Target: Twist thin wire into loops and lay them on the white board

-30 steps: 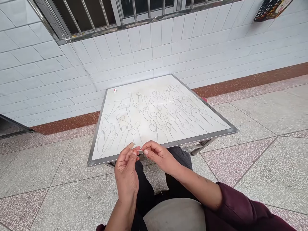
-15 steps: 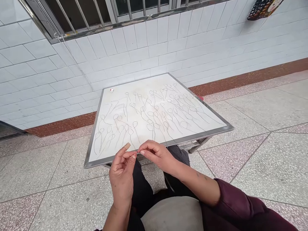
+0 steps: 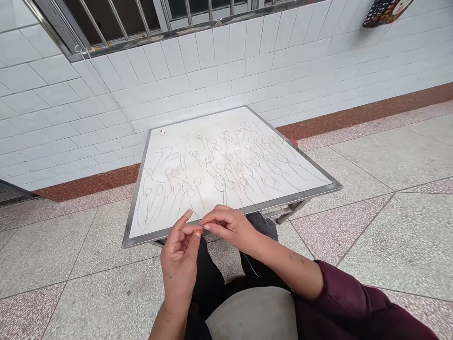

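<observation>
Between the fingertips of both hands runs a thin wire [image 3: 211,222], reddish where it shows. My left hand [image 3: 180,255] pinches it between thumb and a finger, with the index finger, which has a tan wrap or bandage near its tip, raised. My right hand [image 3: 231,229] grips the wire with thumb and forefinger, almost touching the left fingertips. A thin pale strand [image 3: 252,267] hangs below the right hand over the dark trousers. Both hands are at the near edge of a white table [image 3: 208,203], on which lie many thin wires with looped ends.
A metal rim [image 3: 283,197] edges the table. At its far left corner sits a small white and red object [image 3: 163,132]. Behind it stands a white tiled wall [image 3: 212,75] with a barred window [image 3: 141,21]. A patterned bag [image 3: 384,12] hangs at the upper right.
A reddish stretch of the wire now shows between my fingers, and a pale strand hangs lower under the right hand. Both hands stay nearly in place; the view has shifted slightly.
</observation>
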The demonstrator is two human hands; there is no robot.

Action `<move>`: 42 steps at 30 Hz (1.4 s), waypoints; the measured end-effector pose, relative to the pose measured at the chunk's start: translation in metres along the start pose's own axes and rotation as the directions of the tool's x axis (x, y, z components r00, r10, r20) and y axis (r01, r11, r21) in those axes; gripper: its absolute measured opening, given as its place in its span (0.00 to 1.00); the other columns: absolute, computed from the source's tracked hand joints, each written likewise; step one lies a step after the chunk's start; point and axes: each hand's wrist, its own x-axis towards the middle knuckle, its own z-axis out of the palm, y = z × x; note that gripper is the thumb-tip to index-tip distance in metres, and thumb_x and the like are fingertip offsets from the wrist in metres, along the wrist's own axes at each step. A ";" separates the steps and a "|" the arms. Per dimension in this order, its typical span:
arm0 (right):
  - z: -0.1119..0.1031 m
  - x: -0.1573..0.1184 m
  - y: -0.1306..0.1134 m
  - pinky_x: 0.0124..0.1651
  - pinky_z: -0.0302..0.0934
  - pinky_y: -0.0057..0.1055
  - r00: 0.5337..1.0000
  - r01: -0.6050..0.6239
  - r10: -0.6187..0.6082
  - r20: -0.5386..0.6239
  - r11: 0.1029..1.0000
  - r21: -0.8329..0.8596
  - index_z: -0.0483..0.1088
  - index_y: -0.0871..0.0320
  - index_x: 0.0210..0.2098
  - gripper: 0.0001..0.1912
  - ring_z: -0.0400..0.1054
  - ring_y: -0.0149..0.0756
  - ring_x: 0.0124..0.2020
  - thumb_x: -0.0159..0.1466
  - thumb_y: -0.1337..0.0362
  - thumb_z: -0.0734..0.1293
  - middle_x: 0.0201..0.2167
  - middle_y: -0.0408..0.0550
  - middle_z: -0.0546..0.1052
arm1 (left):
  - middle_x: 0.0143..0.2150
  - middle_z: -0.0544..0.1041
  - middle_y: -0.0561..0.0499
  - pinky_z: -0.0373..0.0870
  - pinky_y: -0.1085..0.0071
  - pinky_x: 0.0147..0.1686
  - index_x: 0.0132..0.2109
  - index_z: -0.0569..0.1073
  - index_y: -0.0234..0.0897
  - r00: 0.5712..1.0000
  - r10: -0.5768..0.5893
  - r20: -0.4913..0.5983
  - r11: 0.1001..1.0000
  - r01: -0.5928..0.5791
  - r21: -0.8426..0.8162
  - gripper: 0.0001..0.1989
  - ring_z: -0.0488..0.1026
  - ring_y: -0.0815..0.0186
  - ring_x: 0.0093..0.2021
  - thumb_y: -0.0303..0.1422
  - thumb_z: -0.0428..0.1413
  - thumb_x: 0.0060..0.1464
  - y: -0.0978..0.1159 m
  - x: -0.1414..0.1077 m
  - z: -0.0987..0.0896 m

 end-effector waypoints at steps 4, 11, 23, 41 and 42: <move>0.000 0.000 0.003 0.34 0.59 0.27 1.000 -0.002 0.002 -0.023 1.000 -0.010 0.79 0.52 0.37 0.06 0.67 0.30 0.31 0.66 0.65 0.67 0.31 0.43 0.74 | 0.39 0.81 0.52 0.71 0.64 0.53 0.59 0.73 0.45 1.000 -0.008 0.024 1.000 0.007 0.030 0.24 0.78 0.64 0.43 0.39 0.62 0.56 0.002 0.000 -0.001; -0.002 -0.001 0.005 0.35 0.61 0.28 0.991 0.136 -0.134 0.019 0.976 -0.173 0.78 0.49 0.43 0.09 0.69 0.32 0.33 0.68 0.64 0.65 0.33 0.44 0.76 | 0.39 0.81 0.52 0.70 0.65 0.53 0.60 0.72 0.45 0.999 -0.015 0.050 0.994 0.010 0.106 0.24 0.77 0.64 0.43 0.40 0.61 0.57 0.001 -0.001 -0.003; -0.002 -0.003 0.005 0.33 0.59 0.27 0.979 0.203 -0.194 0.062 0.915 -0.347 0.77 0.52 0.42 0.10 0.67 0.32 0.33 0.69 0.65 0.62 0.31 0.45 0.73 | 0.36 0.80 0.53 0.71 0.66 0.44 0.62 0.71 0.46 1.000 0.006 0.031 0.964 -0.014 0.265 0.25 0.75 0.63 0.37 0.39 0.60 0.57 -0.003 0.002 -0.001; 0.003 -0.001 0.004 0.32 0.54 0.27 0.992 0.124 -0.103 0.074 0.914 -0.385 0.75 0.54 0.37 0.10 0.66 0.32 0.33 0.67 0.70 0.62 0.28 0.43 0.71 | 0.34 0.79 0.52 0.65 0.69 0.29 0.61 0.71 0.46 0.991 0.132 0.013 0.878 -0.123 0.462 0.23 0.71 0.63 0.29 0.38 0.56 0.59 -0.017 0.001 -0.001; 0.004 -0.001 0.004 0.32 0.54 0.27 0.993 0.114 -0.092 0.074 0.917 -0.383 0.75 0.54 0.37 0.10 0.66 0.32 0.33 0.67 0.71 0.62 0.28 0.43 0.71 | 0.34 0.79 0.52 0.66 0.68 0.30 0.61 0.71 0.46 0.990 0.139 0.014 0.872 -0.129 0.472 0.23 0.71 0.62 0.29 0.38 0.56 0.59 -0.017 0.002 -0.001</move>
